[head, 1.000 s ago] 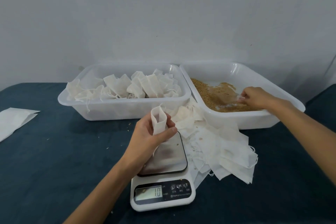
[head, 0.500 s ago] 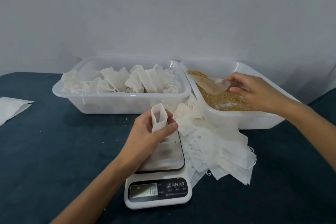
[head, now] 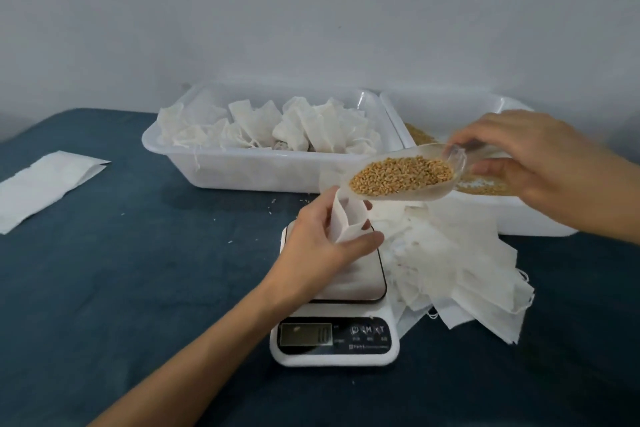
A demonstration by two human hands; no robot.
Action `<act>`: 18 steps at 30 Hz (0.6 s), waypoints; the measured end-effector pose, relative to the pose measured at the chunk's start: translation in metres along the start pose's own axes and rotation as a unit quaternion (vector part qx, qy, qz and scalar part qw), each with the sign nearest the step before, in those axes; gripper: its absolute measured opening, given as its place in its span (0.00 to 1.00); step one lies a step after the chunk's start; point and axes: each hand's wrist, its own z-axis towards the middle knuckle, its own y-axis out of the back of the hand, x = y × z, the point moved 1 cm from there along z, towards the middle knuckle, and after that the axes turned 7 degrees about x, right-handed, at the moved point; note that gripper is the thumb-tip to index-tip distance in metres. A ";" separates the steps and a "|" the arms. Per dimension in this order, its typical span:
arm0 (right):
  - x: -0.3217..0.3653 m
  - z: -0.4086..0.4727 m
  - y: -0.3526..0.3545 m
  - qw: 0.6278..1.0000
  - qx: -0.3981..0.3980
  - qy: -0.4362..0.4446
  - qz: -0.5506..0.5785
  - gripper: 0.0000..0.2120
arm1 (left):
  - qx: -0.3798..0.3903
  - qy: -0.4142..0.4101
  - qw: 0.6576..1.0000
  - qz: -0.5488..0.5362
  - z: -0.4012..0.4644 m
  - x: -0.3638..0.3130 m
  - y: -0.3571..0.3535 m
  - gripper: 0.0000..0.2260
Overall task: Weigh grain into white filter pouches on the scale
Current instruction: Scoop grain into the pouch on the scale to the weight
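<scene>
Scale display (head: 306,334): digits blurred, can't read for sure.
Scale platform (head: 372,270): left part hidden by left hand (head: 322,246) + pouch (head: 347,222).
Grain tray (head: 519,215): inside mostly hidden behind right hand (head: 530,163) + scoop (head: 403,174).
Right forearm: cut off at right edge.
Paper sheet (head: 45,184): cut off at left edge.

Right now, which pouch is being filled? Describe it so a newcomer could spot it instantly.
Start at the scale at the centre of the blue table. Above its steel plate, the left hand grips one white pouch. Unlike the flat pile to its right, it stands upright with its mouth open, under the grain scoop.
</scene>
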 end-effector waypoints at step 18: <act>0.004 0.004 0.005 0.988 -0.017 0.057 -0.141 0.13 | 0.002 -0.001 1.000 -0.010 0.001 0.001 0.002 0.13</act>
